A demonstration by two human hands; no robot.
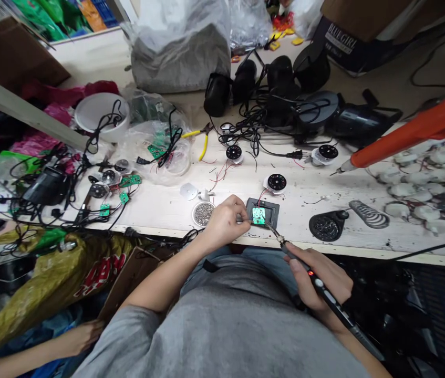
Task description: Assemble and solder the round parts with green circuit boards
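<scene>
Left hand (224, 223) pinched narrow on a thin metal bit (241, 219), too small to identify, steadying it at the green circuit board (259, 215); board just ahead of the hands, seated in a black holder (269, 206) against sliding; soldering iron (291, 253) gripped pencil-style in the right hand (320, 278), tip angled onto the board

The soldering iron (319, 283) has a matt black plastic handle and a thin metal tip. The circuit board (259, 215) looks glossy green. The bench (301, 194) is scuffed, pale board, the coiled spring (369, 214) dull metal, and the sack (178, 58) crinkled plastic.
</scene>
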